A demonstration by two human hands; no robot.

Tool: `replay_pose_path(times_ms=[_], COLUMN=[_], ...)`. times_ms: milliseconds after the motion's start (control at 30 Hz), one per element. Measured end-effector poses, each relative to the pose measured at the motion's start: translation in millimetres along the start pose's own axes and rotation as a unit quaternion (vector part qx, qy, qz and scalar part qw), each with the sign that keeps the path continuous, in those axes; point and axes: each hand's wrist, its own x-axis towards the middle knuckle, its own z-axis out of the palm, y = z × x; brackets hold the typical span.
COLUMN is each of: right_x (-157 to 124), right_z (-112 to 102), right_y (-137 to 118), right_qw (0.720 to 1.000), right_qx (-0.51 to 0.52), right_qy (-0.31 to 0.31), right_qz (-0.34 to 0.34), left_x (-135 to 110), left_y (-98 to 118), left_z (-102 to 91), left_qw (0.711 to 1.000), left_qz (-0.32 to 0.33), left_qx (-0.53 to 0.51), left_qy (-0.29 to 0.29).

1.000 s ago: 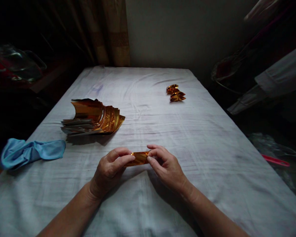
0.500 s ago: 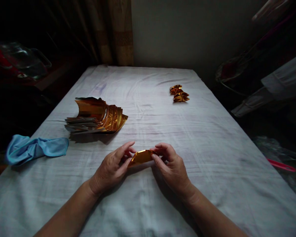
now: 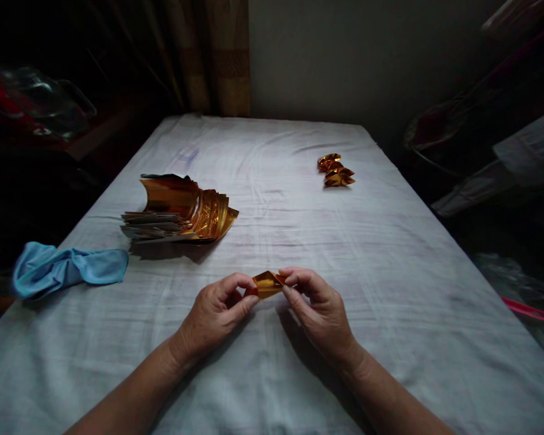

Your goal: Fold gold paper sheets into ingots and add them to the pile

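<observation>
Between my two hands is a small folded piece of gold foil paper (image 3: 268, 285), held just above the cloth. My left hand (image 3: 220, 308) pinches its left end between thumb and fingers. The right end is gripped by the thumb and forefinger of my right hand (image 3: 320, 314). A pointed fold shows along the paper's top edge. Ahead and to the left lies a curved stack of gold foil paper (image 3: 176, 211), grey on its backs. Several folded gold foil pieces (image 3: 338, 172) sit together farther off to the right.
A white cloth (image 3: 272, 223) with wrinkles covers the table. At its left edge lies a blue cloth (image 3: 70, 269). A clear jug (image 3: 45, 103) stands in the dark at left. Beyond the right edge are a pink handle (image 3: 528, 309) and clear plastic (image 3: 503, 272).
My left hand has shifted right and its fingers have closed on the paper's left end. The gold paper now looks shorter, with a pointed fold on top. The view has shifted slightly.
</observation>
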Motion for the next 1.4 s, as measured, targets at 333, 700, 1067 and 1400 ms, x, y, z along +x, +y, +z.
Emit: replay_pose_path(times_ms=[333, 700, 1067, 1400], right_x=[5.8, -0.2, -0.9, -2.6], right_z=[-3.7, 1.0, -0.9, 1.1], right_y=[-1.9, 3.3, -5.2, -4.4], right_qw=[0.973, 0.988, 0.995, 0.994], right_qx=[0.116, 0.024, -0.025, -0.091], right_qy=[-0.098, -0.072, -0.08, -0.061], right_qz=[0.172, 0.133, 0.047, -0.02], left_x=[3.4, 2.1, 6.6, 7.0], left_y=[2.6, 7.9, 1.4, 3.7], left_z=[-2.3, -2.9, 0.7, 0.7], left_qw=[0.994, 0.997, 0.996, 0.996], left_qz=[0.092, 0.073, -0.036, -0.025], left_qx=[0.026, 0.014, -0.061, -0.07], left_qy=[0.054, 0.006, 0.062, 0.058])
